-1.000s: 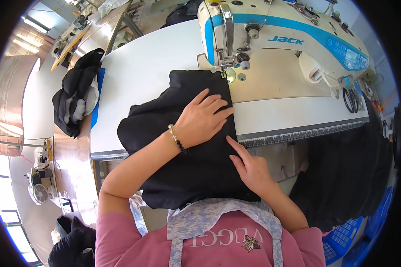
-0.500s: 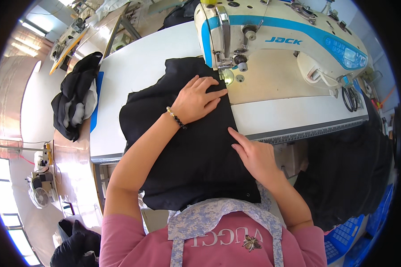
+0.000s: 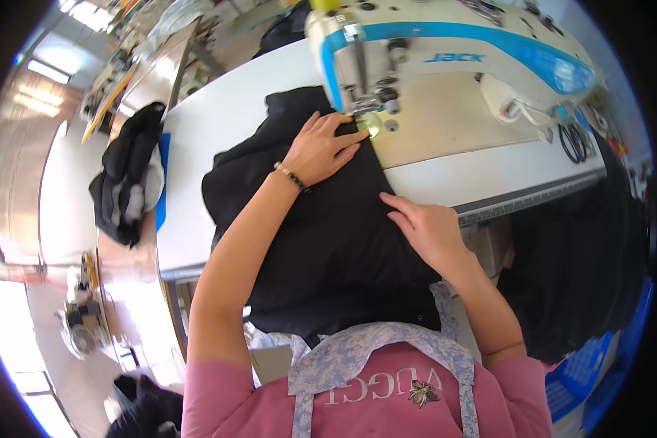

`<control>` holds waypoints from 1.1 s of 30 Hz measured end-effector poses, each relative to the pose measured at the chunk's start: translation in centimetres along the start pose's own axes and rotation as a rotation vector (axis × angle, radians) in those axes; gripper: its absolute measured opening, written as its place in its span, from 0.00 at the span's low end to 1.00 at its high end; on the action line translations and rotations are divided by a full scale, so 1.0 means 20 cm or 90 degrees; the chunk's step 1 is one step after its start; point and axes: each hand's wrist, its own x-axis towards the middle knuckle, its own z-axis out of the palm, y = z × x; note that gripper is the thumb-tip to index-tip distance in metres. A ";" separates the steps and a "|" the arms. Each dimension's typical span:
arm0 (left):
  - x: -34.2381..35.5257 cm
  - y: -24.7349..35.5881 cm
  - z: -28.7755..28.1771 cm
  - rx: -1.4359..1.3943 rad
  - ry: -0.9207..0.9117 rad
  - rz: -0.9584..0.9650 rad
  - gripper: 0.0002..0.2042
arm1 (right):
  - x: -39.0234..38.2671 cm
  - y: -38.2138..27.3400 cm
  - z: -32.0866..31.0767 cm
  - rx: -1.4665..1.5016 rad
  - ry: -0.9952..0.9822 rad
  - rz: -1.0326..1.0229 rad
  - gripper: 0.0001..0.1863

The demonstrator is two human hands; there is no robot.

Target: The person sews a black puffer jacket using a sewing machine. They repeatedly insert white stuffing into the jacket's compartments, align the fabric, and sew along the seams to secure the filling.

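Note:
A piece of black cloth (image 3: 328, 241) stretches from my lap over the white table to the needle area of a white and blue sewing machine (image 3: 445, 44). On the cloth, my left hand (image 3: 325, 150) lies flat with fingers spread, its fingertips close beside the lit presser foot area (image 3: 371, 124). Nearer to me, my right hand (image 3: 427, 230) is at the cloth's right edge. Its index finger and thumb show on top; the other fingers are curled and partly hidden, seemingly closed around that edge. The needle itself cannot be made out.
The white tabletop (image 3: 445, 179) has a ruler strip (image 3: 529, 201) along its front edge. Dark cloth (image 3: 577, 270) hangs at the right above a blue crate (image 3: 580, 376). Another dark bundle (image 3: 128, 175) lies to the left, and black fabric (image 3: 144, 409) sits lower left.
Both hands and the cloth have moved slightly away from me, toward the needle. My view has shifted a little and the machine looks blurred.

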 end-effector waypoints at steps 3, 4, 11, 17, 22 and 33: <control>-0.06 0.08 0.00 0.047 0.052 -0.010 0.15 | 0.01 0.02 0.01 -0.009 0.013 0.004 0.15; -0.09 0.17 -0.08 0.028 0.035 0.009 0.15 | 0.01 0.04 0.01 -0.018 0.017 0.004 0.15; -1.05 0.89 -0.56 -0.477 0.172 -0.289 0.05 | 0.04 0.01 -0.09 -0.131 0.001 -0.067 0.12; -1.89 1.11 -0.27 -0.308 0.060 -0.899 0.30 | 0.32 -0.27 -0.11 -0.029 0.047 -0.338 0.13; -1.81 1.09 0.15 -0.719 0.191 -0.856 0.44 | 0.84 -0.28 0.28 -0.193 0.005 -0.453 0.21; -1.65 0.99 -0.12 -0.463 0.647 -0.782 0.07 | 0.96 -0.44 0.28 -0.356 -0.096 -0.322 0.16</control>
